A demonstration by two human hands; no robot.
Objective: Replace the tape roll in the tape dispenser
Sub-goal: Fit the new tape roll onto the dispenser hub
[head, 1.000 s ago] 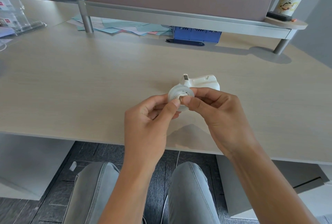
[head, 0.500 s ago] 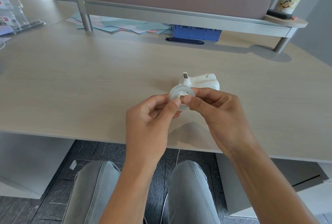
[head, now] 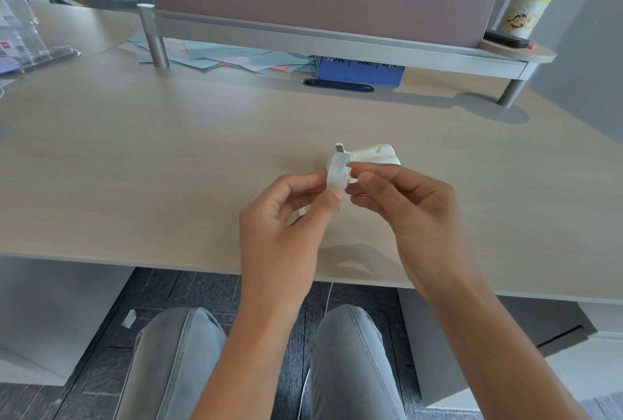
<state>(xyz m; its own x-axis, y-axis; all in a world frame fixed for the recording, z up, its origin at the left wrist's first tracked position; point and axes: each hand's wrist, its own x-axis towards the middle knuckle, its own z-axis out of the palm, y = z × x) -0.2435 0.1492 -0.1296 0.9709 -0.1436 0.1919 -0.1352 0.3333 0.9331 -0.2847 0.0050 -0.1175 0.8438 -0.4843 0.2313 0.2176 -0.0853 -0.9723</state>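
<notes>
A small white tape roll [head: 338,172] is held edge-on above the desk. My left hand [head: 290,217] pinches it from the left between thumb and fingers. My right hand [head: 408,207] holds its right side, fingertips at a small white hub piece [head: 352,180] sticking out of the roll. Just behind the roll, a white tape dispenser [head: 371,152] sits on the light wooden desk [head: 168,166], its cutter end pointing left. The roll hides the dispenser's near side.
A raised shelf [head: 337,43] with metal legs [head: 153,36] runs along the back of the desk. Under it lie loose coloured papers [head: 229,57] and a blue box [head: 360,70]. A yellow-lidded canister [head: 526,11] stands at the shelf's right end. A clear organiser [head: 23,38] sits far left.
The tape roll has turned from facing me flat to edge-on. My hands have spread slightly apart, and the right fingers now grip a hub piece at the roll's right side.
</notes>
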